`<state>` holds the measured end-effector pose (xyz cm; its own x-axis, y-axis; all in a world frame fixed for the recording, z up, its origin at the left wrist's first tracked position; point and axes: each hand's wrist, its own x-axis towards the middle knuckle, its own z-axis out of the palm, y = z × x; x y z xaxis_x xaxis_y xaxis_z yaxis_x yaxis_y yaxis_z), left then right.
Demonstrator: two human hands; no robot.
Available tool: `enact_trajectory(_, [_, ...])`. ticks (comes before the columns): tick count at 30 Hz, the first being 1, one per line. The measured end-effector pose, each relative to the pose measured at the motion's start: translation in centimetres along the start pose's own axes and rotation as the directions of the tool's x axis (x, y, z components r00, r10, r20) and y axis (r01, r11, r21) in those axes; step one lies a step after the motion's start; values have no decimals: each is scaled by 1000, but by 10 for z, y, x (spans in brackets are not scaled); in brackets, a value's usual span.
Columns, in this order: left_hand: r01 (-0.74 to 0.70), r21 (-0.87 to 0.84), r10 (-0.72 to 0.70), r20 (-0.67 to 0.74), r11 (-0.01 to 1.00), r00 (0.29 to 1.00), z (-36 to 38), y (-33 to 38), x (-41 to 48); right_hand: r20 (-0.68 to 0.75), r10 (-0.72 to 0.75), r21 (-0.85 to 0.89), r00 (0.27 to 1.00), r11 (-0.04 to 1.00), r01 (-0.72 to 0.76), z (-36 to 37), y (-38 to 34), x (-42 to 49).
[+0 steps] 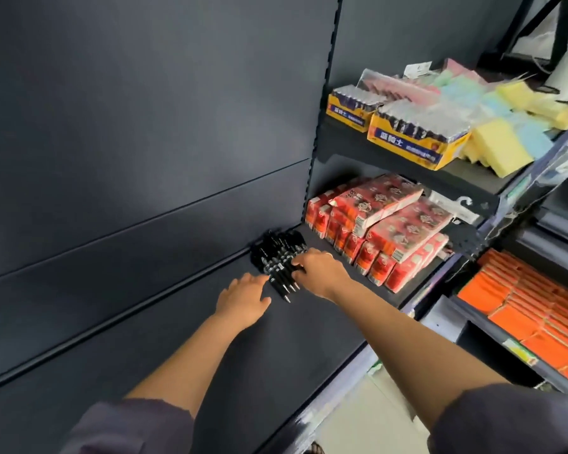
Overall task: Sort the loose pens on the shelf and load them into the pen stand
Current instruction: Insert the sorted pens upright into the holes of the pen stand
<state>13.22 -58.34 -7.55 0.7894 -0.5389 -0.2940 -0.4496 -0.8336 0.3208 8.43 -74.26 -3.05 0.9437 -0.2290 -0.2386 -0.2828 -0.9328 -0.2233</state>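
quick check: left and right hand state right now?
Left hand: open, flat on the shelf beside the pens.
Right hand: fingers bent onto the pens; cannot tell whether it grips any.

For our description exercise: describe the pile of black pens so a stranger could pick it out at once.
On the wide dark grey metal shelf, look to the rear panel, just left of the stacked red-and-white packets. There lies a pile of slim black pens with silver tips. Its neighbours are boxy and red; it alone is thin black sticks.
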Motion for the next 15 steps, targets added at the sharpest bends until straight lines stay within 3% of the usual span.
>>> enact_trajectory(3, [158, -134, -173, -104, 978, 979, 10, 14, 22, 10, -83, -8, 996, 997, 83, 5, 11, 31])
enact_trajectory(7, [333, -241, -383, -202, 911, 901, 17, 30, 44, 19, -184, -24, 983, 983, 185, 13, 14, 64])
enact_trajectory(15, [485, -219, -526, -211, 847, 824, 28, 36, 65, -44, -281, -140, 959, 952, 273, 25, 9, 97])
